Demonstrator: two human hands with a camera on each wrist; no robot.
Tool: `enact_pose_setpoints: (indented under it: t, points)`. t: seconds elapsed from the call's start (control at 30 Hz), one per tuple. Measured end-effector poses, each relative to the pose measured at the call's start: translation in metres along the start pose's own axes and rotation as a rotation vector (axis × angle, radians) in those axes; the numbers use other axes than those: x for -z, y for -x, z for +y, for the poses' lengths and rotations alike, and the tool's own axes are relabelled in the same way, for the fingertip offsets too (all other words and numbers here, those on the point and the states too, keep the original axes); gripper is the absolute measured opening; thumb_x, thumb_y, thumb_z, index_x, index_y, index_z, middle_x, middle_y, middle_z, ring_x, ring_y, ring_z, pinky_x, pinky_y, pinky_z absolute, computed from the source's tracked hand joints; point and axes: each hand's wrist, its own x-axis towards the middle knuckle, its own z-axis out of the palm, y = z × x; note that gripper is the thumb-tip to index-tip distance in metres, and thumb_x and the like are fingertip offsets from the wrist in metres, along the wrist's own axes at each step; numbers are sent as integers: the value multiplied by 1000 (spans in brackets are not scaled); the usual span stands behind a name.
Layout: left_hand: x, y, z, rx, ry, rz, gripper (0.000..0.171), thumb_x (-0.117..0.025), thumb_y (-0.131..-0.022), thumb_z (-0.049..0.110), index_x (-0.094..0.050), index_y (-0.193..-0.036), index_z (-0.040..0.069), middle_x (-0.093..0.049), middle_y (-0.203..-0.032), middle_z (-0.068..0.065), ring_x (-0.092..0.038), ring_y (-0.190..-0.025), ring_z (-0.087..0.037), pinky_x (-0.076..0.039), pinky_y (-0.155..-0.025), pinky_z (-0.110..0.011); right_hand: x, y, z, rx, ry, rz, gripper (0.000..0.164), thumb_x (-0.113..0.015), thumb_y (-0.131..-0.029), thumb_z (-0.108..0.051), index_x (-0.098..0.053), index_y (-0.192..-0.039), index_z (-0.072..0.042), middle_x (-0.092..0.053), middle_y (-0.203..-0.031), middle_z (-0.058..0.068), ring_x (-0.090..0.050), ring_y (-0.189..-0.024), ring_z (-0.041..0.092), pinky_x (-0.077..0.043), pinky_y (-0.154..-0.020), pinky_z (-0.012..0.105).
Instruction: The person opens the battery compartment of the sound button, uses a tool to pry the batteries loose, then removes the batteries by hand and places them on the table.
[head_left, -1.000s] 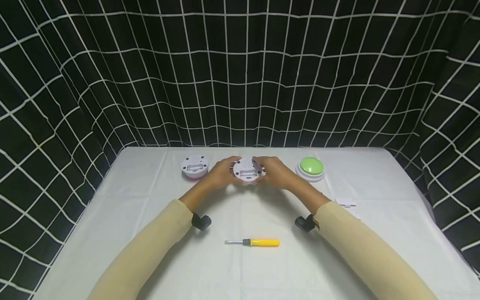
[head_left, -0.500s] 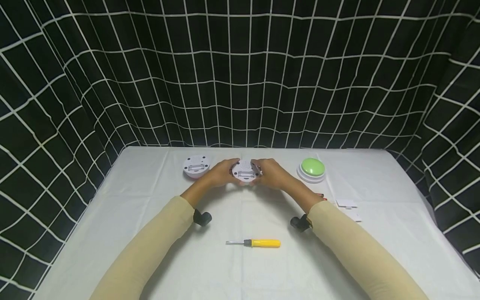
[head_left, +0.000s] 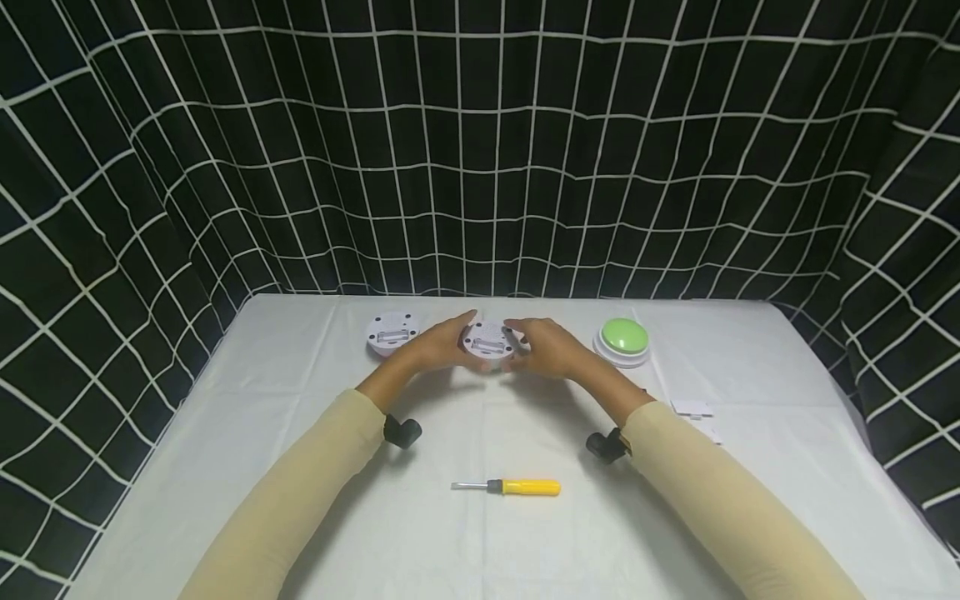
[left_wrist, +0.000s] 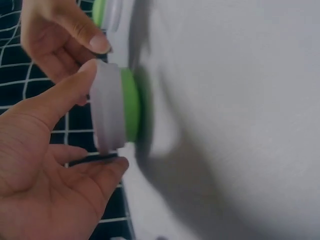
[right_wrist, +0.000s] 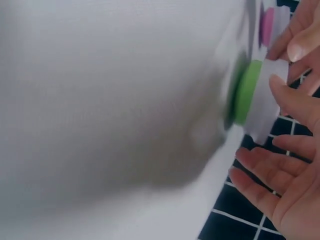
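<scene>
A round push button [head_left: 489, 340] with a white base and a green dome lies face down at the back middle, its open battery slot upward. To its left, my left hand [head_left: 450, 343] has its thumb at the base's rim and its fingers spread loosely around the side. My right hand [head_left: 543, 346] is on the other side, thumb at the rim, with its fingers [right_wrist: 260, 172] stretched out and apart from the base. In both wrist views the green dome [left_wrist: 131, 105] faces the white cloth.
Another upturned button [head_left: 392, 332], pink-domed, lies left, and an upright green button [head_left: 624, 340] stands right. A yellow-handled screwdriver [head_left: 517, 487] lies nearer the front. White plastic covers [head_left: 693, 408] lie beside the right sleeve. Black netted cloth [head_left: 480, 167] hangs behind the table.
The fingers of both hands have loosened and spread away from the button, which they gripped before. The button has tipped slightly, so its underside looks flatter from above.
</scene>
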Motion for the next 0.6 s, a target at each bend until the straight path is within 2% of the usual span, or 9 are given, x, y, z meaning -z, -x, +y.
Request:
enact_pose_setpoints:
  t: [0.13, 0.3, 0.6]
  points:
    - [6, 2, 14, -1, -49, 36, 107, -82, -85, 37, -15, -162, 4, -26, -165, -17, -26, -152, -31, -21, -126, -42, 11, 7, 4, 8, 15, 17, 76, -82, -87, -26, -47, -147, 6, -58, -139, 26, -64, -117, 40, -53, -101, 53]
    - [6, -7, 30, -17, -83, 66, 107, -82, -86, 41, -16, -163, 9, -33, -162, -18, -33, -149, -31, -28, -124, -47, 27, 21, 9, 3, 41, 58, 70, -78, -90, -28, -50, -146, 3, -58, -140, 23, -64, -118, 39, -54, -100, 54]
    - [-10, -27, 60, -87, -86, 58, 103, -82, -87, 38, -18, -163, 11, -38, -159, -19, -43, -143, -34, -37, -119, -50, 50, 50, 24, -49, 72, 121, 68, -76, -92, -33, -51, -146, 0, -57, -143, 22, -61, -123, 38, -50, -103, 58]
